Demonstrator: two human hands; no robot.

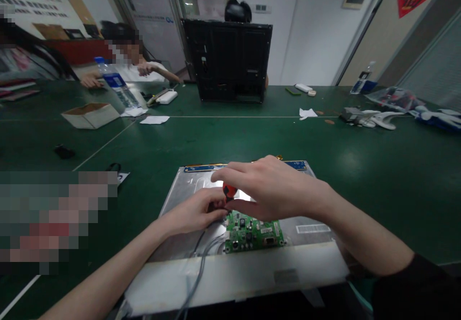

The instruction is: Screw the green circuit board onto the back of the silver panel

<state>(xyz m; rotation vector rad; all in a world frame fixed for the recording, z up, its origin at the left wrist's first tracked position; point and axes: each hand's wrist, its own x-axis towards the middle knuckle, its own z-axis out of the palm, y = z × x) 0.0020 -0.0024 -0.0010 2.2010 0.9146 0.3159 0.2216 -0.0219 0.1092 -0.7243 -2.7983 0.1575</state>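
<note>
A silver metal panel (187, 181) lies flat on the green table right in front of me, with a green circuit board (252, 233) on its near half. My right hand (273, 188) is closed around a red-handled screwdriver (229, 190), held upright over the board's far left corner. My left hand (196, 212) is curled, its fingertips pinched at the screwdriver's lower end by the board's edge; what they hold is hidden. Grey cables (201, 262) run from the board toward me.
A black monitor back shell (230, 61) stands upright at the table's far side. At far left sit other people, a water bottle (117, 85) and an open cardboard box (90, 114). White gloves and bags (378, 117) lie at far right. Paper scraps (307, 113) are scattered mid-table.
</note>
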